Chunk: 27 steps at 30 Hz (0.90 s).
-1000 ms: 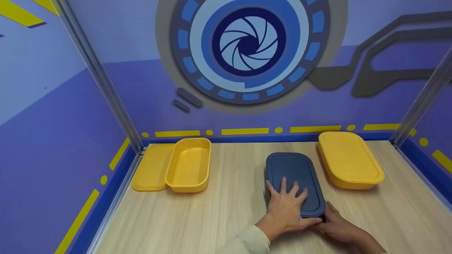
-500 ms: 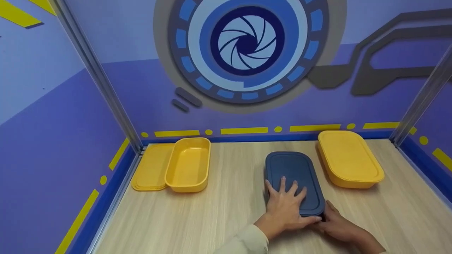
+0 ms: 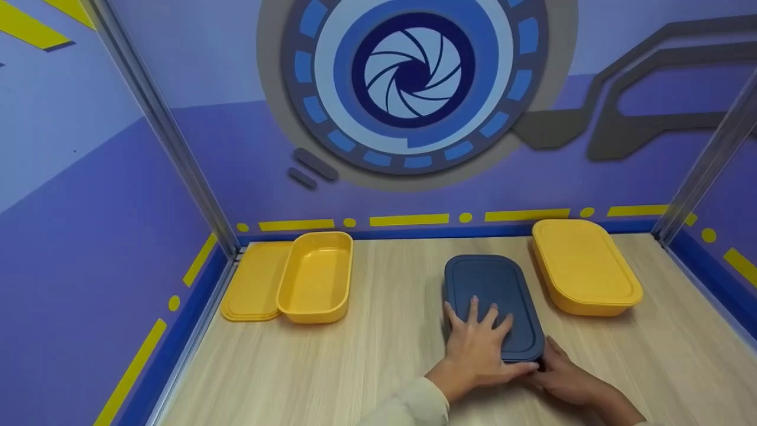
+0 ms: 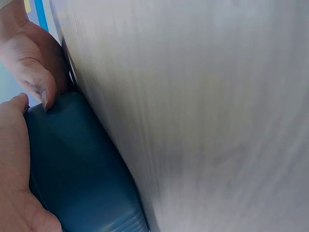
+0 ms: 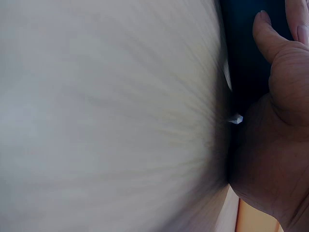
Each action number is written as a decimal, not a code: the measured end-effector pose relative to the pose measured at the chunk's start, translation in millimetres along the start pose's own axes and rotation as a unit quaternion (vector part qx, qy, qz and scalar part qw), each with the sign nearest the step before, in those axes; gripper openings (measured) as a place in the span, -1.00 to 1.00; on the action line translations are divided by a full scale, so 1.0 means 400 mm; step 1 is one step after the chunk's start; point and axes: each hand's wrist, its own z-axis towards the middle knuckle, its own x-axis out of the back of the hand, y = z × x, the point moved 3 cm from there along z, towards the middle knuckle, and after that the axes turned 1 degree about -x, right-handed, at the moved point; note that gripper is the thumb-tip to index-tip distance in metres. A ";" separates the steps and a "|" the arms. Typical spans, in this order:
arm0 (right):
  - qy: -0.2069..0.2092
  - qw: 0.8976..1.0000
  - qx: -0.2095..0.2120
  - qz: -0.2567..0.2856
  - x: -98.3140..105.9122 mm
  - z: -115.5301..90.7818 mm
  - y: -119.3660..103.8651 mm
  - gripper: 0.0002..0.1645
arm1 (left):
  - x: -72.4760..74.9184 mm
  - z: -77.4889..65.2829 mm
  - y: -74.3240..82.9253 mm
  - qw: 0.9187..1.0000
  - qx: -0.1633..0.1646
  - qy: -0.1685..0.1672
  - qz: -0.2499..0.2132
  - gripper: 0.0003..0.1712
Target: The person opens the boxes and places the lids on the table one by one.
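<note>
A dark blue lidded food container (image 3: 494, 284) stands on the table right of centre, its lid on. My left hand (image 3: 476, 352) lies on the near part of that lid with fingers spread and straight, its thumb reaching over the near edge. Below the thumb, my right hand (image 3: 568, 378) grips the near right corner of the container low down, one finger along the right side. Part of that hand is hidden by the container and the left thumb. In the left wrist view the container's side (image 4: 82, 164) shows between both hands. Close up, the right wrist view has the right thumb (image 5: 268, 36) against it.
A yellow lidded container (image 3: 585, 266) stands just right of the blue one. At the back left, an open yellow container (image 3: 319, 272) partly overlaps a yellow lid (image 3: 254, 284). Decorated panels (image 3: 402, 204) enclose the wooden table (image 3: 307, 373) at the back and sides.
</note>
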 end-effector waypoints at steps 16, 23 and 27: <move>0.001 1.000 -0.009 -0.005 0.001 0.001 0.006 0.41 | 0.003 0.000 0.004 1.000 0.000 -0.014 -0.009 0.16; 0.000 1.000 -0.009 -0.002 0.001 0.000 0.004 0.40 | 0.004 0.001 0.001 1.000 0.002 -0.012 -0.007 0.16; 0.000 1.000 0.002 0.004 -0.001 -0.002 0.000 0.38 | 0.002 -0.001 0.000 1.000 0.004 -0.003 -0.008 0.15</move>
